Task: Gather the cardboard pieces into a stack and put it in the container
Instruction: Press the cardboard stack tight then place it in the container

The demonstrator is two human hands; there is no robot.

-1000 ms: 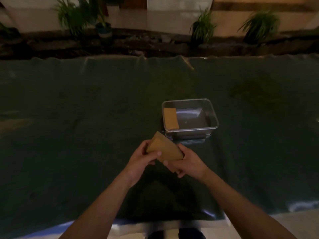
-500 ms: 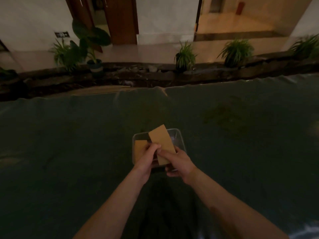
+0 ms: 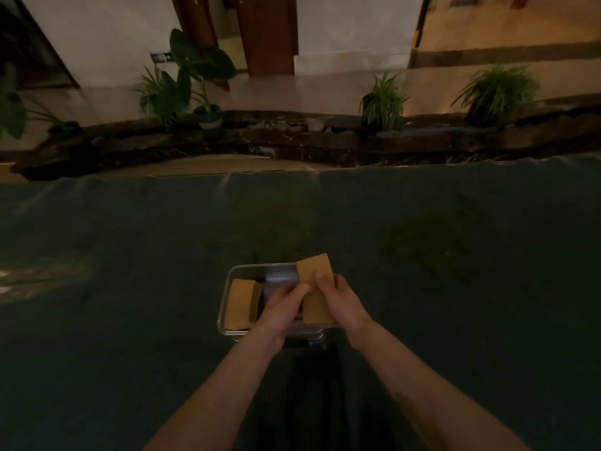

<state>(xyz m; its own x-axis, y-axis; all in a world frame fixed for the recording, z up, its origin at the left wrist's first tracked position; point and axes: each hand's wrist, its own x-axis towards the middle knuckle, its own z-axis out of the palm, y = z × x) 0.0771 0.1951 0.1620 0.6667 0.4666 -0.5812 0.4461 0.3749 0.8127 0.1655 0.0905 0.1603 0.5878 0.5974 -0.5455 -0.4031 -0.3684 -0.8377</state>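
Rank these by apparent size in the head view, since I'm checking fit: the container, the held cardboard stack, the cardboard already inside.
1. container, clearly largest.
2. held cardboard stack and cardboard already inside: they look alike; both hands, left hand and right hand, hide part of the stack.

A dark green cloth [image 3: 136, 288] covers the table, faint stains darkening it toward the far right, and beyond its far edge runs a low dark stone border [image 3: 292, 141] with potted plants [image 3: 382, 102] along it — behind them a wooden door [image 3: 270, 30] and pale walls.
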